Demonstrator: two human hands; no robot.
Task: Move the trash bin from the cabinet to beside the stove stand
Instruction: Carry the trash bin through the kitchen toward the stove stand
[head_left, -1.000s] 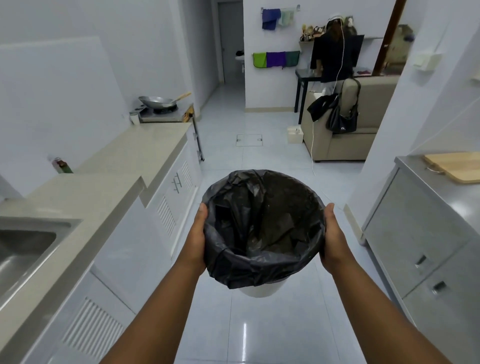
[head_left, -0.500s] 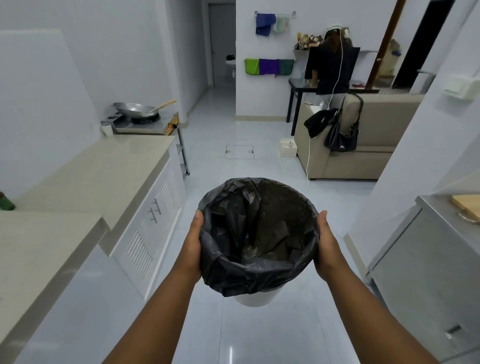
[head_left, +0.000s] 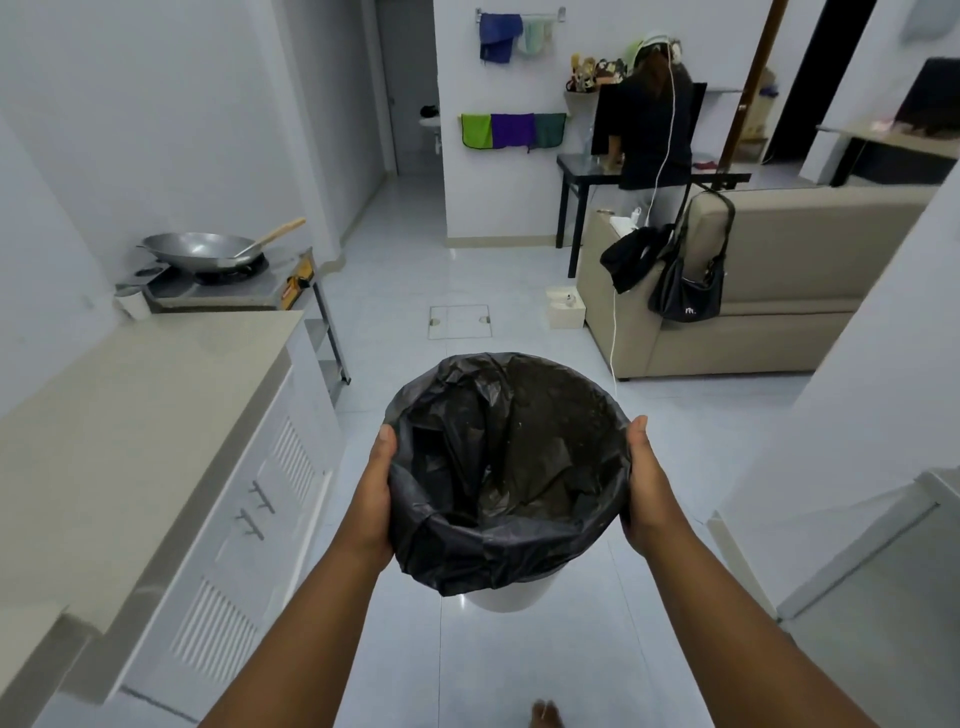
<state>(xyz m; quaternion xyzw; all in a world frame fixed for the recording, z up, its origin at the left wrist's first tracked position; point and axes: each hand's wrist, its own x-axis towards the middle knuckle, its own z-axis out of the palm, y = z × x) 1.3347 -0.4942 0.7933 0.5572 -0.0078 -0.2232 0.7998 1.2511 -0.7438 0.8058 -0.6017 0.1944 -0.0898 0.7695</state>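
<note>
Gripping the round white plastic trash bin (head_left: 506, 597) from both sides, the left hand (head_left: 375, 499) and the right hand (head_left: 647, 488) press flat against its rim, thumbs on top, holding it in the air over the floor between the outstretched forearms. A crinkled black plastic liner (head_left: 509, 467) fills the bin and folds down over its rim, so only the smooth white base shows below.

Glossy pale floor tiles (head_left: 405, 270) spread beneath, with a square inset hatch (head_left: 460, 322) ahead and a bare foot (head_left: 545, 716) at the lower edge. Along the left runs a matte beige stone tabletop (head_left: 130, 415) over white cabinet doors (head_left: 249, 519) with louvred vents and metal bar handles. At its far end stands a metal stove stand (head_left: 311, 312), well apart from the bin, bearing a round steel wok (head_left: 200, 250) with a wooden handle. Farther right, a beige sofa (head_left: 779, 291) has a black handbag (head_left: 688, 293) hung over its arm. Behind it a person in a black top (head_left: 654, 130) stands at a dark table. Coloured cloths (head_left: 511, 130) hang on the white wall.
</note>
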